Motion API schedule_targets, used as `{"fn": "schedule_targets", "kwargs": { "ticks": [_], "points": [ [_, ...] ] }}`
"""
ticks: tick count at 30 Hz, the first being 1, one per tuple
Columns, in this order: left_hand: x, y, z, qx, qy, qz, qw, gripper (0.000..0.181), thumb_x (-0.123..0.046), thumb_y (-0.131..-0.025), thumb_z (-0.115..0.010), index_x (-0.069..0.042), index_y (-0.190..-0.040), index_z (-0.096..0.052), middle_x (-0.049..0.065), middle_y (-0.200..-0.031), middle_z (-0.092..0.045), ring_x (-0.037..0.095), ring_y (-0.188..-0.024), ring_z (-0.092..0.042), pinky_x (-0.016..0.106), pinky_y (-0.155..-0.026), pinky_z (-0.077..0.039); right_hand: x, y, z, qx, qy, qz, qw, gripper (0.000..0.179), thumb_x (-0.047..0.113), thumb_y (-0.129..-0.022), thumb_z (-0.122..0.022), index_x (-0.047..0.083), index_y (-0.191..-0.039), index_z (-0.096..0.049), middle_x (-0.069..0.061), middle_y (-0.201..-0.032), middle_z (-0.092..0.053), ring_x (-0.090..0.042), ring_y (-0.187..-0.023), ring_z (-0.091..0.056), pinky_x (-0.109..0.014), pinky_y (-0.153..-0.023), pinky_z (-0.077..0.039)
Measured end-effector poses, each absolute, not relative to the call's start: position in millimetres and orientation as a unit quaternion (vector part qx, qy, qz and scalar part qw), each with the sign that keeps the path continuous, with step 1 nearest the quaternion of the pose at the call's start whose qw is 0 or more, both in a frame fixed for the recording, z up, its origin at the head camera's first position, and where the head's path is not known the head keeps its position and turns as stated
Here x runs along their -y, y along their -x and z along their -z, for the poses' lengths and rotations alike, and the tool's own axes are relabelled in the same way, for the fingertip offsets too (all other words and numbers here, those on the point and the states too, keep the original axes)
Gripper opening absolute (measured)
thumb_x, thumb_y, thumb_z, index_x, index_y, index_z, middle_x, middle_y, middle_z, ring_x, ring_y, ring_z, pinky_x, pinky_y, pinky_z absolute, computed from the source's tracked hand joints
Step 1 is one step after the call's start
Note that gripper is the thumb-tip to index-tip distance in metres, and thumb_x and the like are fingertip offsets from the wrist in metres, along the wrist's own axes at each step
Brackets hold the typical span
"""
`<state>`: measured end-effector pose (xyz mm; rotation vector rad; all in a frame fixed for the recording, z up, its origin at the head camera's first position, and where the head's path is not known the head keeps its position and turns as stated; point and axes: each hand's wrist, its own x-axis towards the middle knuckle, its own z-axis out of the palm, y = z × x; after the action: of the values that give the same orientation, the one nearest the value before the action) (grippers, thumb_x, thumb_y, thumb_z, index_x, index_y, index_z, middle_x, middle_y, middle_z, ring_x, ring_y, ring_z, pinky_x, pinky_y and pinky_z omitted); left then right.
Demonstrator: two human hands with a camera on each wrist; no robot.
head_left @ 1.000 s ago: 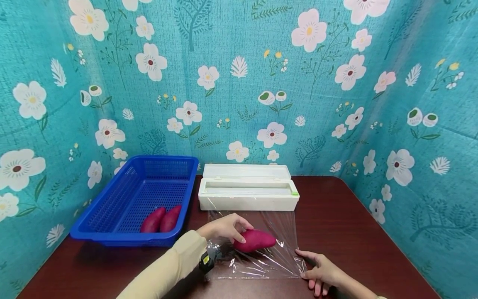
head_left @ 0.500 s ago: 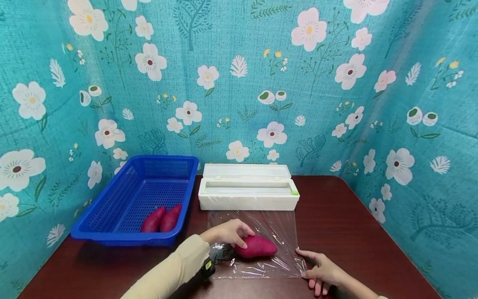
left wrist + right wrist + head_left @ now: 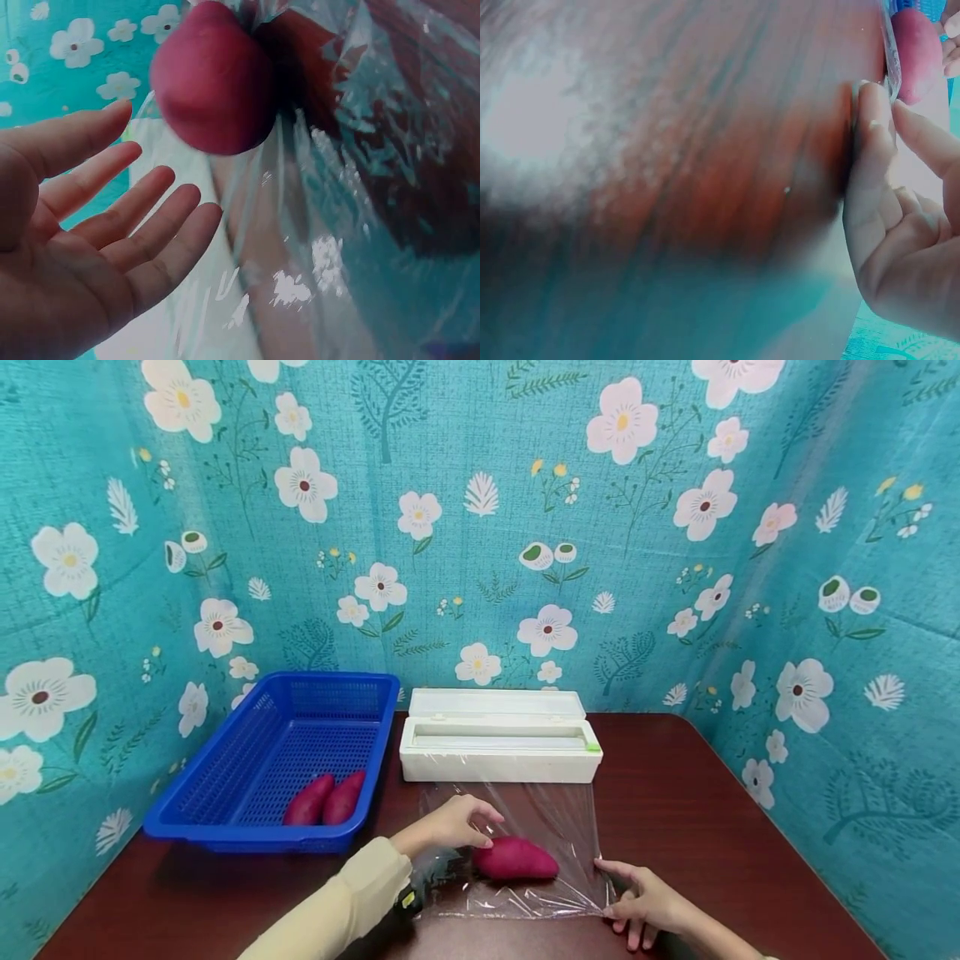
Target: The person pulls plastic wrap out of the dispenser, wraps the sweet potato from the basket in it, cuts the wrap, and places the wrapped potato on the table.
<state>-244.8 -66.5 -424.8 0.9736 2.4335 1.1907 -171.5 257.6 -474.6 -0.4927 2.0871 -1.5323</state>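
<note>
A purple-red sweet potato [image 3: 516, 858] lies on a sheet of clear plastic wrap [image 3: 525, 902] spread over the table. My left hand [image 3: 453, 823] hovers at its left end with thumb and fingers parted. The left wrist view has that hand [image 3: 105, 217] apart from the sweet potato [image 3: 217, 82], its palm and fingers holding nothing. At the near right corner of the wrap, my right hand [image 3: 647, 906] holds the film's edge, index finger stretched along the side and the other fingers curled under. From the right wrist, this hand [image 3: 900, 195] has the film edge between its fingertips.
Behind the wrap stands a white cling film dispenser [image 3: 501, 768] with its lid raised; the film runs out of its front. A blue plastic basket [image 3: 270, 835] at the left holds two more sweet potatoes [image 3: 326, 799]. A floral curtain [image 3: 480, 568] encloses the dark wooden table [image 3: 675, 793].
My left hand has let go of the sweet potato and lifted slightly off it. The sweet potato has shifted a little nearer to me. My right hand stays at the wrap's corner.
</note>
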Motion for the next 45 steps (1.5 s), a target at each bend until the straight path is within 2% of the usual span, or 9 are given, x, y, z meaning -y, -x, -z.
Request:
{"fn": "schedule_targets", "kwargs": {
  "ticks": [7,10,15,18,23,29,32,39,45],
  "points": [
    [80.3,235.6,415.7,-0.829,-0.352,-0.427,0.085,0.03,0.002,-0.072,-0.069,0.007,-0.101,-0.063,0.016,-0.097,-0.064,0.033,-0.091,-0.06,0.037,-0.073,-0.049,-259.7,170.2,470.1,-0.761,0.204,0.569,0.237,0.071,0.005,-0.082,-0.06,-0.016,-0.132,-0.014,-0.012,-0.063,-0.06,-0.017,-0.045,-0.059,-0.022,-0.035,-0.042],
    [86.2,229.1,415.1,-0.833,-0.357,-0.418,0.065,0.029,0.0,-0.071,-0.07,0.005,-0.1,-0.064,0.013,-0.096,-0.065,0.028,-0.09,-0.06,0.033,-0.074,-0.048,-261.2,169.8,469.5,-0.759,0.212,0.571,0.231,0.07,0.004,-0.083,-0.059,-0.016,-0.132,-0.013,-0.012,-0.063,-0.06,-0.017,-0.046,-0.059,-0.023,-0.035,-0.043],
    [96.5,217.2,418.6,-0.823,-0.347,-0.441,0.086,0.029,0.001,-0.072,-0.07,0.007,-0.099,-0.063,0.017,-0.096,-0.064,0.029,-0.087,-0.06,0.029,-0.074,-0.049,-262.1,171.0,468.9,-0.754,0.21,0.579,0.229,0.069,0.004,-0.084,-0.059,-0.014,-0.133,-0.014,-0.012,-0.064,-0.061,-0.015,-0.047,-0.059,-0.024,-0.036,-0.043],
    [102.0,209.8,420.5,-0.82,-0.341,-0.45,0.096,0.028,0.003,-0.072,-0.069,0.008,-0.098,-0.062,0.019,-0.094,-0.063,0.031,-0.082,-0.061,0.026,-0.069,-0.049,-262.0,171.8,468.9,-0.749,0.214,0.585,0.227,0.07,0.004,-0.084,-0.058,-0.013,-0.134,-0.013,-0.013,-0.065,-0.061,-0.015,-0.048,-0.059,-0.025,-0.036,-0.044],
    [111.5,195.3,422.5,-0.829,-0.339,-0.439,0.077,0.023,0.003,-0.071,-0.07,0.005,-0.093,-0.064,0.015,-0.087,-0.064,0.022,-0.075,-0.061,0.021,-0.063,-0.048,-262.2,170.7,467.8,-0.735,0.238,0.595,0.222,0.069,0.002,-0.085,-0.056,-0.012,-0.136,-0.011,-0.018,-0.066,-0.06,-0.017,-0.049,-0.06,-0.032,-0.036,-0.045],
    [122.8,186.0,429.3,-0.833,-0.336,-0.433,0.083,0.022,0.002,-0.068,-0.073,0.004,-0.089,-0.065,0.013,-0.083,-0.064,0.019,-0.07,-0.06,0.02,-0.06,-0.048,-265.7,170.3,466.7,-0.698,0.275,0.629,0.205,0.064,-0.004,-0.086,-0.051,0.02,-0.14,-0.026,-0.03,-0.066,-0.056,-0.017,-0.05,-0.061,-0.034,-0.036,-0.046],
    [127.2,184.2,436.3,-0.832,-0.341,-0.428,0.086,0.021,0.002,-0.067,-0.074,0.003,-0.087,-0.066,0.011,-0.082,-0.064,0.013,-0.069,-0.059,0.021,-0.059,-0.048,-266.6,170.7,466.2,-0.69,0.288,0.635,0.196,0.066,-0.006,-0.086,-0.05,0.029,-0.138,-0.028,-0.034,-0.067,-0.053,-0.016,-0.05,-0.061,-0.035,-0.037,-0.046],
    [137.0,178.4,448.8,-0.846,-0.359,-0.386,0.075,0.022,-0.001,-0.062,-0.076,-0.004,-0.082,-0.068,-0.002,-0.075,-0.064,0.004,-0.067,-0.056,0.02,-0.06,-0.047,-263.9,169.4,465.6,-0.673,0.29,0.652,0.192,0.064,-0.008,-0.086,-0.049,0.023,-0.137,-0.026,-0.036,-0.068,-0.053,-0.015,-0.049,-0.06,-0.036,-0.035,-0.045],
    [140.8,173.0,452.5,-0.872,-0.346,-0.344,0.05,0.023,-0.004,-0.058,-0.079,-0.007,-0.078,-0.068,-0.007,-0.066,-0.058,0.002,-0.061,-0.05,0.016,-0.055,-0.042,-263.2,168.7,466.6,-0.667,0.3,0.655,0.192,0.036,-0.01,-0.085,-0.048,-0.003,-0.115,-0.032,-0.027,-0.067,-0.058,-0.013,-0.05,-0.06,-0.03,-0.036,-0.046]
  ]
}}
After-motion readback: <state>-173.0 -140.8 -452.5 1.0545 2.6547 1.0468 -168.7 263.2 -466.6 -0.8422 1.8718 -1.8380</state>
